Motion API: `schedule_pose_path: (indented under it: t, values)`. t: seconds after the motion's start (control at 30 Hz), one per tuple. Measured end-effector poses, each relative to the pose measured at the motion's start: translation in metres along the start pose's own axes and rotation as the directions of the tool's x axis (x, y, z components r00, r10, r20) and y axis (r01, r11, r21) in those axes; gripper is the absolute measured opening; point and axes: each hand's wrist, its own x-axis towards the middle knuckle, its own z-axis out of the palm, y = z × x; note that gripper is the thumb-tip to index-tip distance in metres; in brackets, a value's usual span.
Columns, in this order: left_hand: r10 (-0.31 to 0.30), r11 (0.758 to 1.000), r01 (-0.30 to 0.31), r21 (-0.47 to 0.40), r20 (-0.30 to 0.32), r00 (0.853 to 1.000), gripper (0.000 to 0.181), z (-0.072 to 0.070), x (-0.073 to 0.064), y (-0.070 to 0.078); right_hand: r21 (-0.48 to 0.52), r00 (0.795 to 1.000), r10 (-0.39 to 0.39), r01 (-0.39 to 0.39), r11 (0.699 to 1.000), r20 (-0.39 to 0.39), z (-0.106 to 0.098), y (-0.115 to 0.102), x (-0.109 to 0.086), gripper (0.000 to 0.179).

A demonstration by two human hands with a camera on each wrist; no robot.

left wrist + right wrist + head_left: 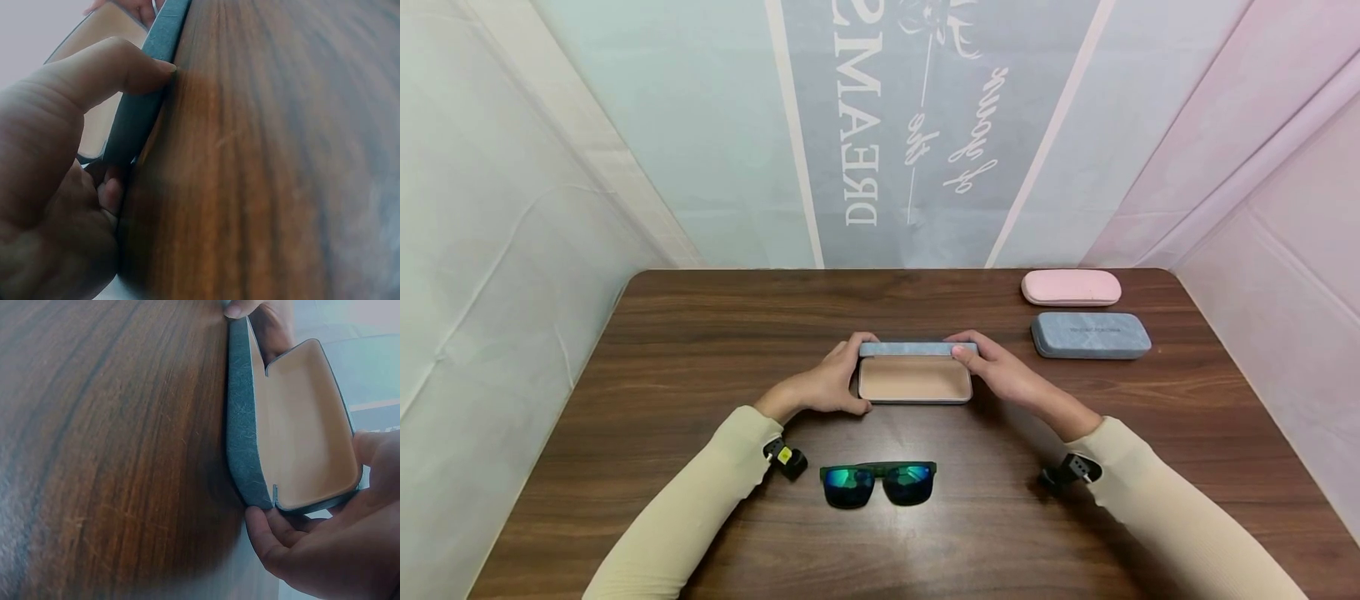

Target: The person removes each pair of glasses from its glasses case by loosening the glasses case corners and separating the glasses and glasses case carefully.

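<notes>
Both the left hand (827,385) and right hand (1006,377) grip an open glasses case (915,381), mid-frame in the head view, above sunglasses (850,487). Left-wrist view: thumb (103,64) on its edge, upper left. Right-wrist view: fingers (266,540) at its end, lower right.

Dark wood-grain table (655,400), far corners rounded. Behind it, blue-grey hanging (891,179) with pale stripes (793,117) and white lettering (861,121) (DREAMS, mirror-reversed, running up the cloth). Creased whitish sheeting (497,225) left; pinkish-white sheeting (1285,200) right. Light soft.
</notes>
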Motion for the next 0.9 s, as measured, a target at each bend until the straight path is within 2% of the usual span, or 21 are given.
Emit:
schedule_pose_path:
  t: [0.47,0.9]
  values:
    - [-0.023,1.000,0.023,-0.005,0.006,1.000,0.088,0.0005,0.0001,0.0001,-0.040,1.000,0.000,0.000,0.999,-0.002,-0.0011,-0.0004,-0.0019,0.050]
    - [0.002,1.000,-0.002,0.005,-0.005,1.000,0.088,0.0020,-0.0014,0.0002,-0.044,0.999,-0.032,0.032,0.999,0.003,-0.0026,0.0010,-0.0024,0.049]
